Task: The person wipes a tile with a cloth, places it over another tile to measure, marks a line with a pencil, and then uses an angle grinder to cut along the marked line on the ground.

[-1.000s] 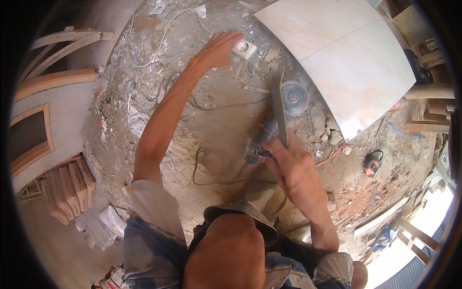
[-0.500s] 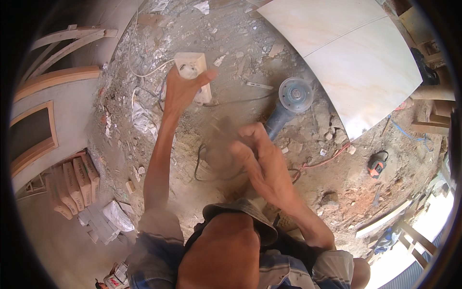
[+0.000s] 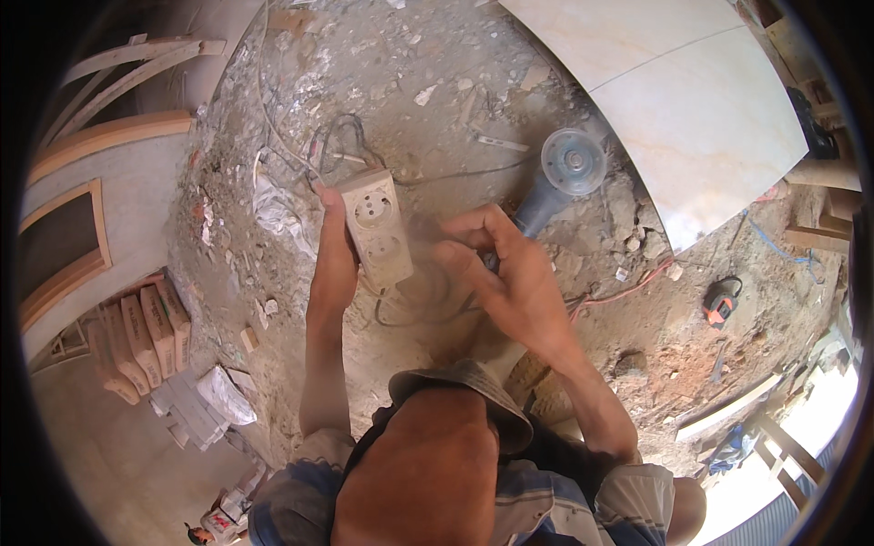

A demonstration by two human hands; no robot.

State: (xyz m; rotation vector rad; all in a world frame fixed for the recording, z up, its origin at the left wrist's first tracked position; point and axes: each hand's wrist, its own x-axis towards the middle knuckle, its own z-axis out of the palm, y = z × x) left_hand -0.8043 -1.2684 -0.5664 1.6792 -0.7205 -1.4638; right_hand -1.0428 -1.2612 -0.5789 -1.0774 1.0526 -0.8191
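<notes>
A white power strip [image 3: 390,257] with round sockets is gripped along its left side by my left hand [image 3: 335,259]. It is tilted, with its sockets facing up. My right hand [image 3: 514,273] is closed, thumb and fingers pinching a dark plug [image 3: 424,227], blurred by motion. The plug is close to the strip's right side, and I cannot tell whether they touch. A dark cord [image 3: 387,320] loops on the ground below the hands. Just beyond my right hand lies an angle grinder [image 3: 546,196] with a pale disc and guard.
A large cream tile slab [image 3: 692,109] lies at the far right. Rubble and dust cover the ground. A tape measure [image 3: 720,305] and a reddish cord [image 3: 628,289] lie to the right. Paper sacks [image 3: 146,332] stand at the left, near a wooden-framed opening [image 3: 64,246].
My left hand has closed on the power strip and brought it nearer and slightly right, turning it. My right hand has shifted slightly right with the plug.
</notes>
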